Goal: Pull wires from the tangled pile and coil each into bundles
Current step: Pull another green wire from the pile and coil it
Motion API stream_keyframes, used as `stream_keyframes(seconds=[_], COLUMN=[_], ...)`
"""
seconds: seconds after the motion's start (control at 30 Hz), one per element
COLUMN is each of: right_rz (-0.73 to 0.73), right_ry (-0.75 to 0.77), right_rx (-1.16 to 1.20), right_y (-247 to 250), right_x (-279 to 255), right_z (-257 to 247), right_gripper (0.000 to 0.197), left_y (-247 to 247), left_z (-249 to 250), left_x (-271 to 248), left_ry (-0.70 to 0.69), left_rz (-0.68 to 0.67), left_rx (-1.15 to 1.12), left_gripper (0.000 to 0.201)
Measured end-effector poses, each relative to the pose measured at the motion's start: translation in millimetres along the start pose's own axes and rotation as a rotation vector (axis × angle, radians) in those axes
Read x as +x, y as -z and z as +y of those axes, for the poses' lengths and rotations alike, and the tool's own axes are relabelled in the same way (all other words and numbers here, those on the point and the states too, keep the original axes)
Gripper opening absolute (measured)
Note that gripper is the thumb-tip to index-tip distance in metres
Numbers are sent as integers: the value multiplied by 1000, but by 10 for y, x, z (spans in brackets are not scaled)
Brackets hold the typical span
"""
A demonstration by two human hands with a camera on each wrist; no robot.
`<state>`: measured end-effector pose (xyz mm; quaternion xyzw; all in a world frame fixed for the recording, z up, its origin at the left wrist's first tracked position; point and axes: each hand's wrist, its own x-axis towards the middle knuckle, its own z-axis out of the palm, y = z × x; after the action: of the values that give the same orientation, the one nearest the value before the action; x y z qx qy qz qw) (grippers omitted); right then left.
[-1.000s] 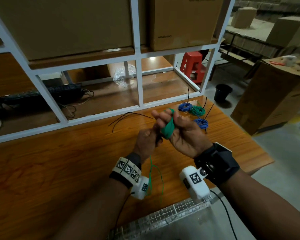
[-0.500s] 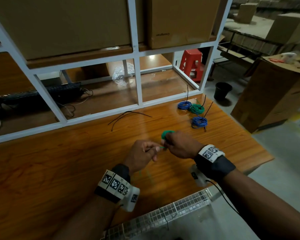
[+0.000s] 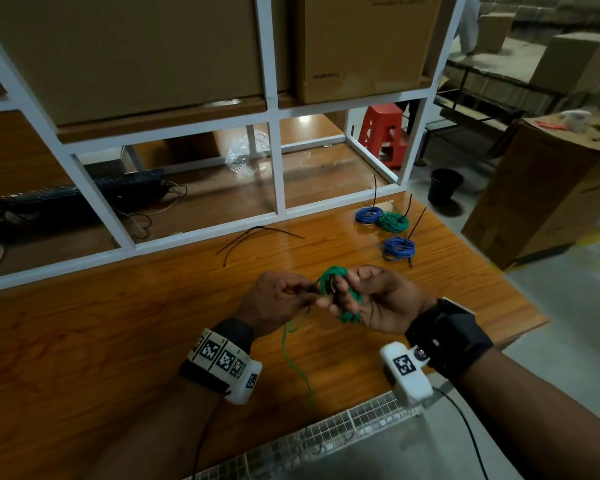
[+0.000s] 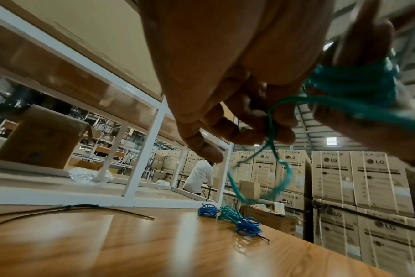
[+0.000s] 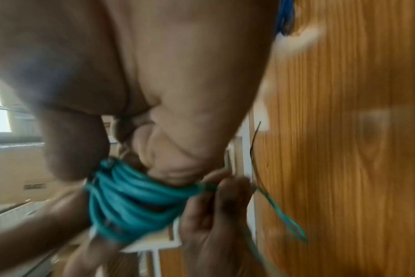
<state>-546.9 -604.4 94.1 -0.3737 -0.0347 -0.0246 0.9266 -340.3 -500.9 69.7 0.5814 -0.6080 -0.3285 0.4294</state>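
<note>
In the lower centre of the head view I hold a green wire [image 3: 338, 294] above the wooden tabletop [image 3: 118, 341], most of it already wound into a coil around the fingers of my right hand [image 3: 378, 299], whose grip is curled round the loops. My left hand [image 3: 274, 301] pinches the free strand just beside the coil, and the loose tail [image 3: 293, 358] hangs from that pinch toward the near edge. The wire looks thin, light and springy to me, so I judge the loops will want to spring open if the fingers slacken; the place to hold is across the whole stack of loops, with the other grip close to the coil to feed the tail under tension. Toward the upper right lie three finished bundles [image 3: 387, 230], two blue and one green, each with a black tie sticking up, and loose black cable ties [image 3: 257, 235] lie near the white rack. Compared with half a second ago, my right palm has turned upward so the coil shows, and the tail now hangs in plain view.
</note>
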Motion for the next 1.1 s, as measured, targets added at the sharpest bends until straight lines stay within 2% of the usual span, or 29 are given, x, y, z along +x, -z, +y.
stream_keyframes(seconds=[0.03, 0.17, 0.23, 0.3, 0.37, 0.4, 0.47, 0.53, 0.57, 0.67, 0.73, 0.8, 0.9, 0.97, 1.1], right_rz=[9, 187, 363, 566, 728, 828, 1013, 973, 916, 710, 585, 513, 407, 395, 547], right_ry=[72, 322, 465, 591, 645, 616, 476, 293, 211, -100, -309, -421, -573, -595, -489], right_rx=[61, 232, 330, 320, 68, -198, -906, -1481, -1623, -1780, -1804, -1730, -1712, -1699, -1614], right_y=[-59, -241, -244, -207, -117, -33, 124, 268, 292, 221, 167, 107, 56, 77, 146], right_x=[37, 140, 158, 214, 288, 328, 386, 407, 398, 325, 272, 240, 203, 154, 20], right_z=[29, -3, -87, -113, -47, 19, 167, 259, 257, 148, 73, -14, -78, -40, -36], right_gripper=[21, 22, 22, 27, 33, 34, 32, 35, 36, 37, 38, 35, 14, 8, 11], left_y=[-51, -163, -172, -179, -216, -247, -308, -319, -293, -184, -172, -191, -133, -27, 282], left_z=[7, -108, -187, -223, -179, -118, 34, 74, 52, -79, -103, -90, -102, -130, -180], left_x=[3, -2, -13, -9, 17, 33, 61, 85, 83, 55, 24, -1, 2, 27, 61], left_ry=[3, 75, 124, 141, 130, 107, 37, -17, -1, 127, 143, 128, 153, 153, 226], left_rz=[-10, 51, 111, 185, 208, 190, 124, 90, 93, 117, 89, 71, 143, 235, 394], left_rx=[-56, -178, -210, -148, -97, -60, 36, 103, 113, 65, 47, 24, -5, -32, -119], left_gripper=[9, 20, 24, 22, 20, 20, 16, 14, 11, 9, 7, 10, 16, 14, 11])
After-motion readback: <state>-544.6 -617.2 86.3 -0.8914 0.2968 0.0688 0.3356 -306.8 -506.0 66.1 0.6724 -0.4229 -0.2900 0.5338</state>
